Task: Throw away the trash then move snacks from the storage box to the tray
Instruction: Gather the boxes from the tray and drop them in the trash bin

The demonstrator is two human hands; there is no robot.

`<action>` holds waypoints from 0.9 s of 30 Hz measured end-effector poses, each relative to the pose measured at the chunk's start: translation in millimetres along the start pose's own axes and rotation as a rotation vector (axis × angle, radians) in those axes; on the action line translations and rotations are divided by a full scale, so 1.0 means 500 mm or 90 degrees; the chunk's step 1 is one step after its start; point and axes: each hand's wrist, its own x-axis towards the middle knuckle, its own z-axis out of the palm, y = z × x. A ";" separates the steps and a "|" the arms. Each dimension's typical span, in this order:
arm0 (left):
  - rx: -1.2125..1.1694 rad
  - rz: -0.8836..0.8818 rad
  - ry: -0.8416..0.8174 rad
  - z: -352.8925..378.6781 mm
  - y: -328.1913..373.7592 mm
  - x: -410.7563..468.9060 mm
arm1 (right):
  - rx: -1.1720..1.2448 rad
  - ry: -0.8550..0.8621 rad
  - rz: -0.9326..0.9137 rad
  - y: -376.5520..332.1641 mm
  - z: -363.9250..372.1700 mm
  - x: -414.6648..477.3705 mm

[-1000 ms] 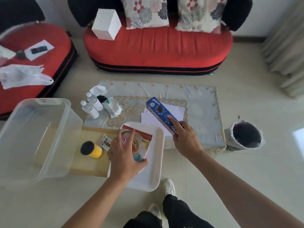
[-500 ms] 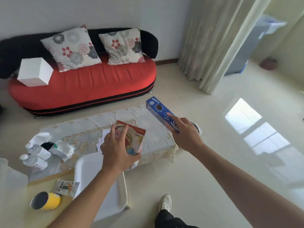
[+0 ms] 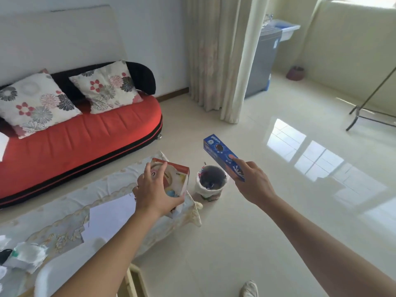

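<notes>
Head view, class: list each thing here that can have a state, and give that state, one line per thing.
Left hand: shut on the red-and-white box, held over the table corner.
Right hand: shut on the blue box, held in the air.
Trash bin: upright on the floor, open, lined with a bag.
Curtain: hanging, drawn aside.

In my right hand (image 3: 252, 183) a long blue cookie box (image 3: 222, 156) tilted up and away above the lined trash bin (image 3: 211, 183), in my left hand (image 3: 155, 192) a red-and-white snack box (image 3: 173, 179) held over the table's corner, bin upright on the floor
</notes>
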 end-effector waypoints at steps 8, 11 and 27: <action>-0.007 -0.009 -0.011 0.095 0.253 0.120 | 0.008 -0.026 0.047 0.245 -0.099 0.094; -0.022 -0.020 -0.007 0.126 0.314 0.150 | 0.010 -0.044 0.051 0.305 -0.125 0.126; -0.046 -0.058 -0.078 0.266 0.375 0.374 | 0.008 -0.136 0.033 0.411 -0.067 0.385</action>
